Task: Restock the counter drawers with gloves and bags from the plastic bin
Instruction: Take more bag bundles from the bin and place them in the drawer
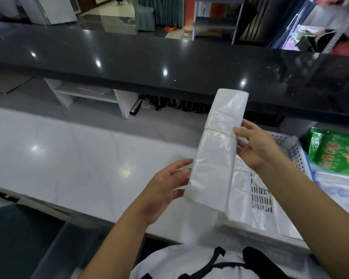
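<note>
Counter (69, 150): white marbled worktop, bare on its left part; I take the bag bundle as landmark for all positions below.
Raised ledge (149, 63): glossy black, running across the view behind the upper end of the bag bundle.
Left hand (165, 186): I see it at the lower left edge of the bag bundle, palm turned toward it, fingers spread wide and only loosely curled; the fingertips touch the bundle's edge, no closed grasp.
Bag bundle (218, 152): long folded stack of translucent white plastic bags, held above the counter, tilted with its upper end leaning right and away from me.
Rubber band (220, 132): thin, yellow, wrapped around the bag bundle above its middle.
Right hand (258, 148): at the right edge of the bag bundle, level with the rubber band; thumb and fingers pinch that edge, carrying the bundle.
Plastic bin (296, 156): perforated white wall with blue rim, on the counter just right of the bag bundle and partly below it; more flat white bags lie inside.
Green glove packet (338, 152): inside the plastic bin, well right of the bag bundle.
</note>
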{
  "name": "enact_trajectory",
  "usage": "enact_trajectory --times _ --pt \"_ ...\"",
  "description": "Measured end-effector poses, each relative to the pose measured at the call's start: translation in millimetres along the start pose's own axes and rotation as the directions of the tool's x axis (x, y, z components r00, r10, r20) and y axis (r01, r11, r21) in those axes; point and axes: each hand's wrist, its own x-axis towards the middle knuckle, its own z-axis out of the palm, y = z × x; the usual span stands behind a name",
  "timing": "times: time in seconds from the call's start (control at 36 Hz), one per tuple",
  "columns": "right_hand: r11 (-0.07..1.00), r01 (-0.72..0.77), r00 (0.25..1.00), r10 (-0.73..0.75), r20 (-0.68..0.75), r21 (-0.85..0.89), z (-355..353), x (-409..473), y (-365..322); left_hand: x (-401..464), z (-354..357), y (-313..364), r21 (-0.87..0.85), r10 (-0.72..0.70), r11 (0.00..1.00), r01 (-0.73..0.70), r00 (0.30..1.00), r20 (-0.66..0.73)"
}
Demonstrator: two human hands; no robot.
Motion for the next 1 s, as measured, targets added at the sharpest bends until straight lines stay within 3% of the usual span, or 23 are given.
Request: enact_trajectory --times 0.06,0.31,0.42,0.58,0.72,0.78,0.83,0.89,0.94,1.0 --pt "1.000 -0.011 0.999 0.012 -0.040 0.020 -6 2 2 10 15 -1 0.063 -0.027 0.998 0.025 0.999 0.031" --pt "0.995 -0.068 0.964 0.084 -0.253 0.073 -73 23 10 48 59 -34 0.167 -0.154 0.971 0.170 0.982 -0.106" --pt "0.980 -0.138 0.921 0.181 -0.345 0.146 -102 33 24 49 69 -48 0.358 -0.177 0.908 0.218 0.974 -0.142" --pt "0.969 -0.219 0.915 0.244 -0.322 0.111 -121 53 35 45 61 -47 0.573 -0.289 0.772 0.274 0.955 -0.068" --pt "0.969 -0.247 0.933 0.245 -0.263 0.026 -118 64 34 55 43 -40 0.555 -0.113 0.803 0.219 0.969 -0.220" --pt "0.962 -0.198 0.958 0.149 -0.246 -0.187 -110 61 43 64 41 -40 0.549 -0.054 0.814 0.192 0.965 -0.258" --pt "0.815 -0.063 0.979 -0.063 -0.196 -0.576 -105 56 53 74 41 -41 0.607 -0.036 0.774 0.180 0.970 -0.242" --pt "0.535 0.043 0.979 -0.189 -0.070 -0.844 -103 47 64 83 45 -46 0.674 -0.077 0.714 0.187 0.979 -0.191" --pt "0.322 0.099 0.976 -0.218 0.028 -0.942 -107 40 74 93 52 -53 0.737 -0.131 0.652 0.178 0.984 -0.122" --pt "0.183 0.153 0.964 -0.245 0.106 -0.971 -112 34 81 104 60 -61 0.779 -0.179 0.607 0.158 0.982 -0.060"
